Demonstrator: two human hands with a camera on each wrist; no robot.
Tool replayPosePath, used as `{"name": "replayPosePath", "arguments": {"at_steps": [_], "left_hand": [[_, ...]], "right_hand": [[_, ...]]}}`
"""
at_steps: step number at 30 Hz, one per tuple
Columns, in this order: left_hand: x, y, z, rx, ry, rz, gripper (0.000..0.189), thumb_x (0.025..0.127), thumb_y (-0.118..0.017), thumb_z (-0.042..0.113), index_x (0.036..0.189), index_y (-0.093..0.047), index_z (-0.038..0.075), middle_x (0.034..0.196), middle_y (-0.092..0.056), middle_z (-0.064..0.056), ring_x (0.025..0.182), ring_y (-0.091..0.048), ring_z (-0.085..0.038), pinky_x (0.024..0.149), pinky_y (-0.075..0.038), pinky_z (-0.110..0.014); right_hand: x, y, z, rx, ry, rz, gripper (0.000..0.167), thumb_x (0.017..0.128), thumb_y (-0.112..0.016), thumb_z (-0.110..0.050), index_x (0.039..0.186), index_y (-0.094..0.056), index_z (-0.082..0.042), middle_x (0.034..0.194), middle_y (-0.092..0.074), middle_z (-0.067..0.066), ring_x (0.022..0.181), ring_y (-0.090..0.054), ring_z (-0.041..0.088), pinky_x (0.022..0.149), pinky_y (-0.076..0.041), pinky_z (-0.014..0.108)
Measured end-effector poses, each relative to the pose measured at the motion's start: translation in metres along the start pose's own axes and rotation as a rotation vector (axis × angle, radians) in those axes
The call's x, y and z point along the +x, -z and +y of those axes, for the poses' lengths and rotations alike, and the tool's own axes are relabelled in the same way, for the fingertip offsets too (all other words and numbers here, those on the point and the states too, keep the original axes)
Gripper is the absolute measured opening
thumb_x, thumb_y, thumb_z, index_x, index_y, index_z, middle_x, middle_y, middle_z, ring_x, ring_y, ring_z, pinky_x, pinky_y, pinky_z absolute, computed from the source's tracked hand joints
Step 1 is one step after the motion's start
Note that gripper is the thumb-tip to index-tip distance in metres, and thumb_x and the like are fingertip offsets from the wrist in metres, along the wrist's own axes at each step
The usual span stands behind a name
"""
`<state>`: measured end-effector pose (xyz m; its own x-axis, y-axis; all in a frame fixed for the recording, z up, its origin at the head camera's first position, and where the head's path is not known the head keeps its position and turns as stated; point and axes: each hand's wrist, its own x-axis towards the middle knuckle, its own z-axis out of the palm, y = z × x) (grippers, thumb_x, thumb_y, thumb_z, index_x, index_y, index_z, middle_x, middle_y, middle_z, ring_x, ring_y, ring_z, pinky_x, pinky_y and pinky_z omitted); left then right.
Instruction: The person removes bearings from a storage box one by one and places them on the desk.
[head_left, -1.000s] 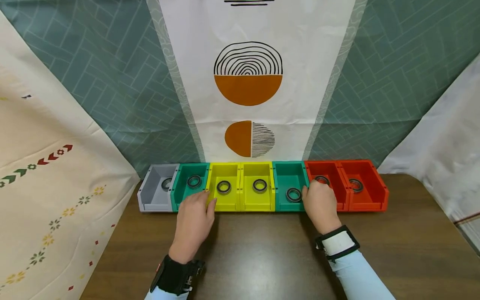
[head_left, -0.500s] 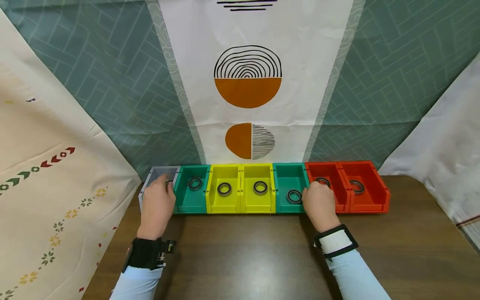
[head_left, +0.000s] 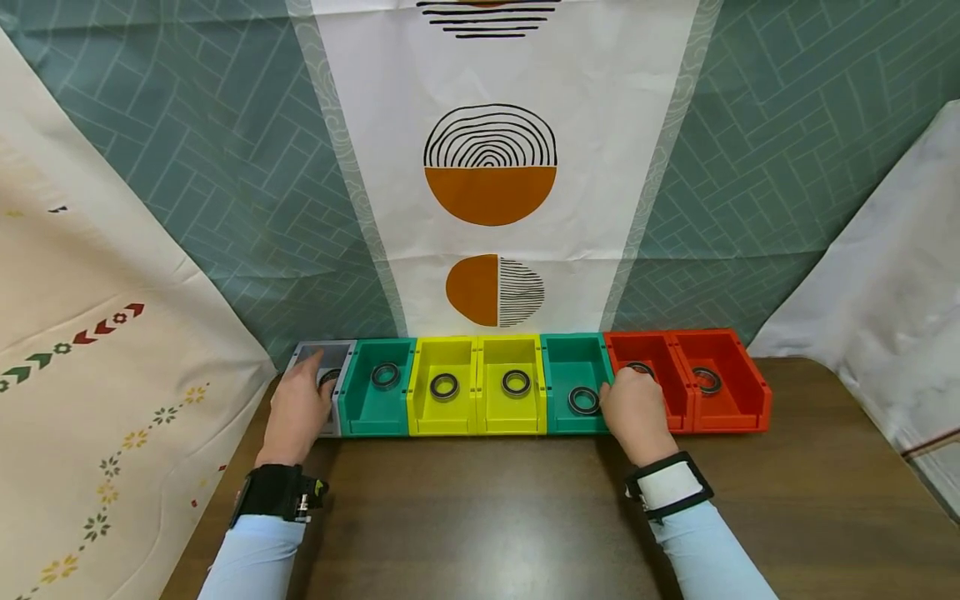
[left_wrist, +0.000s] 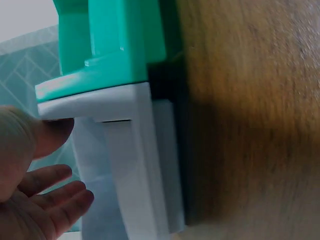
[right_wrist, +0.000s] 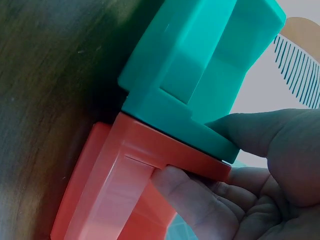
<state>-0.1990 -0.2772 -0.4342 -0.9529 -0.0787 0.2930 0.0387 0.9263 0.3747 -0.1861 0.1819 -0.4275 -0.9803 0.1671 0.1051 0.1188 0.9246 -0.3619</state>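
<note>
At the left end of a row of bins, my left hand (head_left: 296, 412) is over the grey bin (head_left: 335, 356). The left wrist view has its thumb (left_wrist: 52, 137) at the grey wall beside a green bin (left_wrist: 107, 30), the other fingers loosely apart. A bearing (head_left: 327, 377) in the grey bin is partly covered by that hand. Farther right, my right hand (head_left: 636, 414) pinches the adjoining walls of the right-hand green bin (head_left: 576, 358) and a red bin (head_left: 649, 346), thumb on the green side, fingers on the red. Bearings lie in the green bin (head_left: 584, 413) and red bin, the latter partly hidden.
Between the hands stand the left green bin (head_left: 367, 408) and two yellow bins (head_left: 446, 421), each with one bearing. Another red bin (head_left: 731, 417) with a bearing ends the row at right. Behind is a patterned cloth backdrop (head_left: 495, 242); the wooden table (head_left: 480, 517) extends in front.
My left hand has moved left from the edge between the green and yellow bins to the grey bin. The right hand keeps its pinch, and the head view has tilted up slightly.
</note>
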Motion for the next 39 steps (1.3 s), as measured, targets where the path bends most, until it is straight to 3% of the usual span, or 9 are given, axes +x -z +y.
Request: {"name": "replayPosePath", "arguments": {"at_steps": [5,11,21,26,35,39], "left_hand": [[0.003,-0.007,-0.009,0.037,0.013,-0.043,0.058,0.086,-0.061,0.007,0.139,-0.038,0.000,0.135,-0.045,-0.029,0.122,-0.043,-0.047,0.095,-0.038,-0.060],[0.004,-0.013,-0.020,0.057,0.016,-0.152,0.067,0.083,-0.062,0.003,0.143,-0.033,0.004,0.142,-0.034,-0.032,0.127,-0.037,-0.050,0.097,-0.035,-0.062],[0.009,-0.021,-0.027,0.102,0.026,-0.337,0.060,0.089,-0.035,-0.005,0.147,-0.028,0.011,0.148,-0.021,-0.032,0.134,-0.024,-0.050,0.102,-0.026,-0.065],[0.015,-0.026,-0.032,0.107,0.037,-0.406,0.059,0.090,-0.031,-0.005,0.146,-0.030,0.011,0.150,-0.018,-0.030,0.136,-0.021,-0.050,0.104,-0.023,-0.064],[0.018,-0.031,-0.038,0.059,0.066,-0.450,0.054,0.093,-0.027,0.000,0.146,-0.028,0.008,0.151,-0.020,-0.028,0.137,-0.021,-0.047,0.108,-0.020,-0.060],[0.017,-0.032,-0.036,0.088,0.036,-0.437,0.050,0.095,-0.026,0.004,0.145,-0.031,0.006,0.149,-0.024,-0.028,0.136,-0.024,-0.046,0.108,-0.023,-0.059]], "right_hand": [[0.001,0.002,0.000,0.016,-0.002,-0.025,0.032,0.088,-0.061,-0.022,0.081,-0.061,0.009,0.070,-0.059,0.020,0.058,-0.058,0.030,0.047,-0.047,0.035],[0.001,0.003,-0.001,0.007,-0.008,-0.045,0.033,0.088,-0.060,-0.023,0.083,-0.062,0.009,0.072,-0.060,0.020,0.059,-0.058,0.030,0.046,-0.047,0.035],[0.003,0.004,0.000,0.029,-0.032,-0.070,0.034,0.089,-0.059,-0.024,0.087,-0.059,0.010,0.075,-0.058,0.021,0.061,-0.057,0.029,0.047,-0.044,0.031],[0.002,0.003,0.001,0.046,-0.072,-0.106,0.034,0.090,-0.059,-0.025,0.089,-0.059,0.010,0.074,-0.057,0.020,0.059,-0.055,0.026,0.045,-0.042,0.030],[0.001,0.005,-0.002,0.046,-0.075,-0.090,0.033,0.090,-0.059,-0.024,0.091,-0.059,0.009,0.074,-0.057,0.019,0.059,-0.055,0.026,0.046,-0.043,0.028],[0.001,0.006,-0.002,0.057,-0.076,-0.100,0.033,0.090,-0.059,-0.024,0.092,-0.059,0.009,0.073,-0.056,0.018,0.058,-0.054,0.025,0.045,-0.042,0.027]]}}
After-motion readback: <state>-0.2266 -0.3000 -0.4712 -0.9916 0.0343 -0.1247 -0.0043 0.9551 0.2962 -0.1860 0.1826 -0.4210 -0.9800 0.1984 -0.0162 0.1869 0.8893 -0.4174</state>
